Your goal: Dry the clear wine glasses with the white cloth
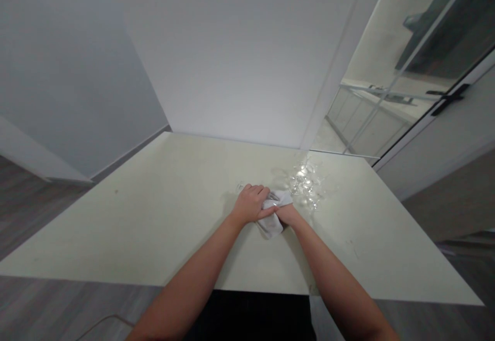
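Observation:
My left hand (251, 204) is closed around a clear, shiny object (240, 187). A bit of its transparent rim or end sticks out past my fingers, but most of it is hidden, so I cannot tell its kind. My right hand (286, 214) is wrapped in a white cloth (270, 225) and presses it against my left hand. Part of the cloth hangs down toward the table. Just beyond my right hand lies a cluster of clear, glassy pieces (305, 180), glinting and too tangled in reflections to tell apart.
The pale table (154, 217) reaches back to a white wall panel (240, 63). On the right is a glazed door with a black handle (450, 99). A thin cable (108, 318) runs along the floor at the lower left.

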Demonstrator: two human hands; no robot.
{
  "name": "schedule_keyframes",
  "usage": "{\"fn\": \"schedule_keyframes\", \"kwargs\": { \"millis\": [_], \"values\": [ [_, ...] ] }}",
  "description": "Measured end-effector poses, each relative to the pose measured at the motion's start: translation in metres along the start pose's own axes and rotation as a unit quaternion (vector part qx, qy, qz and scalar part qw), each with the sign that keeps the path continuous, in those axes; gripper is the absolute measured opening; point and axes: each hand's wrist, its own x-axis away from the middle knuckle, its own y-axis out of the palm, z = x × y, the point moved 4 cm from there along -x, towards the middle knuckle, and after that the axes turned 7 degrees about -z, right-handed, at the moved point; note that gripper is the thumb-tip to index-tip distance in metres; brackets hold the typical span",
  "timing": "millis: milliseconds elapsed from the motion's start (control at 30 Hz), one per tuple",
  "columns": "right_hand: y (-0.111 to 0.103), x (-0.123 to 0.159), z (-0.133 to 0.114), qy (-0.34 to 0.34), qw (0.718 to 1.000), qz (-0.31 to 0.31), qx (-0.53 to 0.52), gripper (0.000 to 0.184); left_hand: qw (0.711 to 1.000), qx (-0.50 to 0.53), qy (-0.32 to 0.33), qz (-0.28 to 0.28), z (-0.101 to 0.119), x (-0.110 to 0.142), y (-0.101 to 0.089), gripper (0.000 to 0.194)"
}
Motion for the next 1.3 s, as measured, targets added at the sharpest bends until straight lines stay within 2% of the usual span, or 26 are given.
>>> {"fn": "schedule_keyframes", "kwargs": {
  "millis": [100, 233, 367, 467, 600, 800, 900, 967, 1000, 1067, 1133, 1167, 1233, 1300],
  "values": [
    [0.003, -0.001, -0.004, -0.012, 0.999, -0.014, 0.035, 0.011, 1.0, 0.001, -0.011, 0.002, -0.003, 0.002, 0.0, 0.053],
    [0.004, 0.002, 0.004, -0.025, 0.998, 0.013, 0.063, 0.015, 1.0, 0.026, 0.007, -0.008, -0.002, 0.003, -0.001, 0.05],
    [0.003, 0.004, 0.016, -0.051, 0.998, 0.027, 0.039, 0.018, 0.999, 0.024, 0.026, -0.018, 0.002, 0.003, -0.002, 0.05],
    [0.004, 0.004, 0.022, -0.031, 0.999, 0.035, -0.001, 0.019, 0.999, 0.02, 0.034, -0.01, 0.001, 0.002, -0.004, 0.05],
    [0.007, 0.002, 0.021, 0.002, 0.996, 0.069, -0.05, 0.024, 0.999, 0.029, -0.022, 0.025, -0.007, 0.002, -0.005, 0.052],
    [0.01, 0.002, 0.013, -0.019, 0.993, 0.099, -0.069, 0.037, 0.989, 0.074, -0.119, 0.04, -0.014, 0.007, -0.008, 0.047],
    [0.002, 0.006, 0.021, 0.021, 0.979, 0.178, -0.1, 0.043, 0.963, 0.176, -0.18, 0.092, -0.031, 0.011, -0.012, 0.042],
    [-0.001, 0.009, 0.026, 0.056, 0.967, 0.213, -0.13, 0.044, 0.92, 0.282, -0.217, 0.166, -0.046, 0.013, -0.014, 0.042],
    [-0.001, 0.009, 0.028, 0.072, 0.964, 0.208, -0.15, 0.045, 0.89, 0.338, -0.224, 0.208, -0.053, 0.013, -0.014, 0.043],
    [0.006, 0.009, 0.03, 0.113, 0.964, 0.136, -0.2, 0.045, 0.83, 0.43, -0.227, 0.272, -0.061, 0.01, -0.013, 0.051],
    [0.02, 0.011, 0.028, 0.167, 0.953, 0.0, -0.253, 0.044, 0.796, 0.483, -0.223, 0.288, -0.059, 0.004, -0.011, 0.058],
    [0.027, 0.014, 0.026, 0.193, 0.939, -0.073, -0.274, 0.044, 0.795, 0.497, -0.214, 0.274, -0.054, -0.001, -0.011, 0.058],
    [0.038, 0.022, 0.019, 0.226, 0.908, -0.199, -0.289, 0.044, 0.813, 0.509, -0.179, 0.217, -0.038, -0.013, -0.013, 0.056],
    [0.043, 0.029, 0.012, 0.237, 0.89, -0.274, -0.277, 0.043, 0.839, 0.502, -0.154, 0.141, -0.018, -0.024, -0.016, 0.054]
  ]
}}
